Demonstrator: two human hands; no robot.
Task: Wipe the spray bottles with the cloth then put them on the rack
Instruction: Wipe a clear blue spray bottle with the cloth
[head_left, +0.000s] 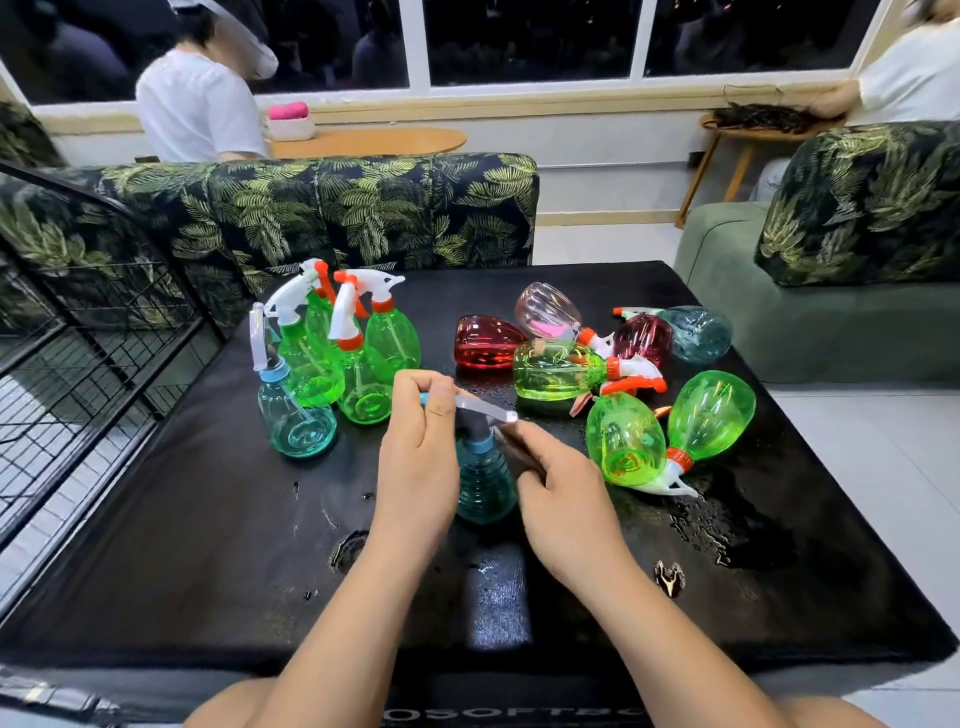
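Black surface, wet in patches, with its near edge cut off by the frame. Leaf-print sofa behind it. Black wire rack at the left, only partly in view; its shelves cannot be counted. Lying bottles, green, red, pink and teal, heaped at the right rear of the surface and overlapping, so several heads are hidden. Standing bottles, four green and one teal, upright in a cluster at the left rear. Blue spray bottle upright at the centre, between the hands, its base hidden behind them. Left hand: fingers pinch the bottle's white trigger head. Right hand: fingers curled beside the neck against something dark and blurred; whether they grip a cloth or the bottle cannot be told.
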